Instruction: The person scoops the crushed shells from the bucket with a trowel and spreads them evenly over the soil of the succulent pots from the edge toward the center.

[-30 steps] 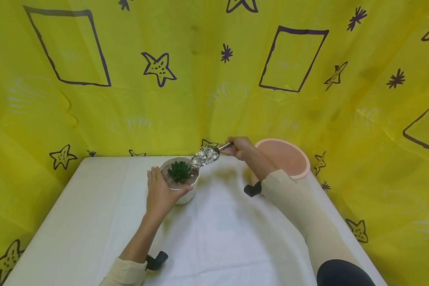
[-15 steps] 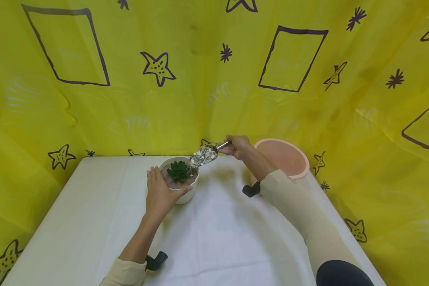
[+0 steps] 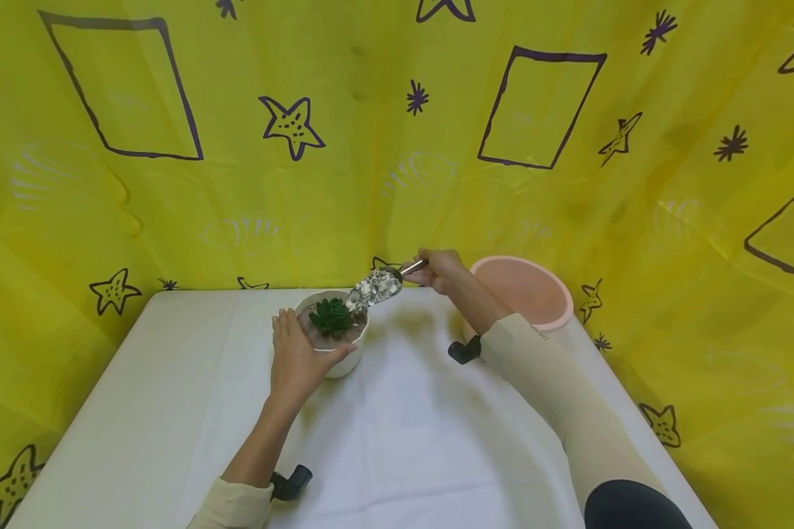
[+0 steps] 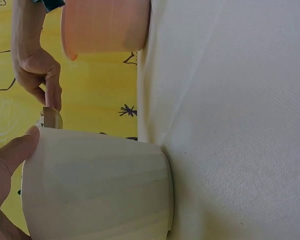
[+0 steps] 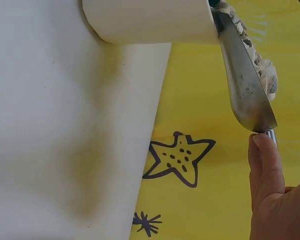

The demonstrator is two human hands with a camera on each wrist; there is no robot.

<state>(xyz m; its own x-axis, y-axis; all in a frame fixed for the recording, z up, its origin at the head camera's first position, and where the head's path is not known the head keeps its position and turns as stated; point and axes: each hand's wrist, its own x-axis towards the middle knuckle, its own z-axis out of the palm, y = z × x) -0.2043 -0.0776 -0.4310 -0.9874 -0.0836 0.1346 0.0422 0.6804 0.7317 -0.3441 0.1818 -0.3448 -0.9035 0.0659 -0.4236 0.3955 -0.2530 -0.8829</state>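
In the head view a white flower pot stands at the table's far side, holding a green succulent in grey-brown soil. My left hand holds the pot, fingers along its left side and thumb at the front rim. From the right, my right hand grips the thin handle of a metal scoop between thumb and fingers. Whitish and grey stone chips are heaped in the scoop. Its tip slopes down over the pot's right rim, close beside the succulent.
A pink bucket stands at the table's back right, partly behind my right forearm. White cloth covers the table. A yellow patterned curtain hangs right behind the table's far edge.
The stone chips have slid toward the scoop's tip, and the scoop has shifted slightly left over the pot. My left hand and the pot have stayed in place.
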